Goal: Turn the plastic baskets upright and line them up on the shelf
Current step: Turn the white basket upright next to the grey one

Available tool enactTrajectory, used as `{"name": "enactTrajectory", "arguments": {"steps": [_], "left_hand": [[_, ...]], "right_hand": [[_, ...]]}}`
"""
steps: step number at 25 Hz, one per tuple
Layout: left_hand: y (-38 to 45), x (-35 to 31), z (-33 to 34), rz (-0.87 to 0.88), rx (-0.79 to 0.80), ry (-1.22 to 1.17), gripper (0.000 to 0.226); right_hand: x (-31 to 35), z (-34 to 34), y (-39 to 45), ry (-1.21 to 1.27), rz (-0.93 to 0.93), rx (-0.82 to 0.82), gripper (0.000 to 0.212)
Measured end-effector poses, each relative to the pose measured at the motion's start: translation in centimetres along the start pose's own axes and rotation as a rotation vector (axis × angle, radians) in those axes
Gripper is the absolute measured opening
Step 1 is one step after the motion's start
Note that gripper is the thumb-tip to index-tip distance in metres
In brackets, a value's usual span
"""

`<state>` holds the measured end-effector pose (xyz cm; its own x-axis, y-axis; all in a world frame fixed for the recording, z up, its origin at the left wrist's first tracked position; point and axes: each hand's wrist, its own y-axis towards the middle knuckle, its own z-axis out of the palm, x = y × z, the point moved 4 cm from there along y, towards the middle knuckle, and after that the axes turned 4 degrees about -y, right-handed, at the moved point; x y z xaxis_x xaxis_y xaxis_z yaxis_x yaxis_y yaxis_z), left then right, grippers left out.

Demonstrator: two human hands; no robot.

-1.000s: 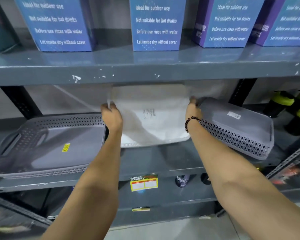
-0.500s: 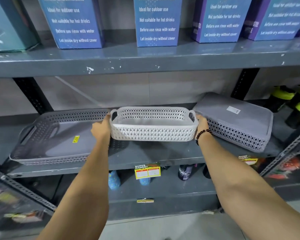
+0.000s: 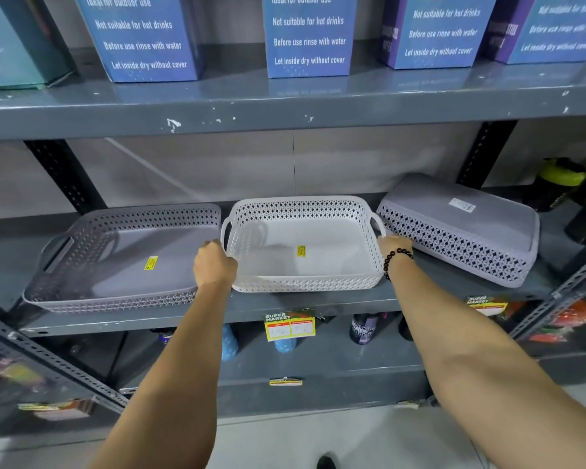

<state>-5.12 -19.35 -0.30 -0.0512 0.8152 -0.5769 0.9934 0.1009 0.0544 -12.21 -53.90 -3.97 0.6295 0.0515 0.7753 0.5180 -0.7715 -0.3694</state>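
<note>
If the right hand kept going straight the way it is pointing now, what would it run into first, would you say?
Probably the upside-down grey basket. The right hand, at the white basket's right side, points up and back along the shelf, and the grey basket's patterned wall sits right beside it. Depth is unclear; it might slip past toward the back wall.

Three plastic baskets [image 3: 301, 245] (two upright, one upside down), four blue boxes [image 3: 308, 35], two hands [image 3: 214, 265].

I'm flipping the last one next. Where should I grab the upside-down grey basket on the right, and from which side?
Probably by its two short ends, one hand each, coming from the front. The grey basket lies bottom-up and skewed, its rim down on the shelf, so the flat base offers no grip. Its left end sits by the white basket.
</note>
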Motion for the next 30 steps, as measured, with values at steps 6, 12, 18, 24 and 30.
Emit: {"name": "enactTrajectory", "arguments": {"steps": [6,12,18,24,30], "left_hand": [[-0.2,0.4,1.2,0.052,-0.03,0.149,0.043],[-0.1,0.6,0.9,0.055,-0.051,0.166,0.043],[-0.8,-4.0,2.4,0.212,-0.011,0.037,0.046],[-2.1,-14.5,8.1,0.409,0.116,-0.093,0.039],[-3.3,-26.0,14.5,0.557,0.147,-0.169,0.036]], "right_hand": [[-0.3,0.4,0.0,-0.005,-0.067,-0.058,0.029],[-0.3,0.4,-0.3,0.007,-0.103,0.0,0.03],[0.4,-1.5,-1.4,0.048,-0.22,-0.114,0.021],[0.5,-7.8,-1.1,0.037,-0.309,-0.295,0.029],[-1.0,-16.2,3.3,-0.078,-0.369,-0.558,0.038]]}}
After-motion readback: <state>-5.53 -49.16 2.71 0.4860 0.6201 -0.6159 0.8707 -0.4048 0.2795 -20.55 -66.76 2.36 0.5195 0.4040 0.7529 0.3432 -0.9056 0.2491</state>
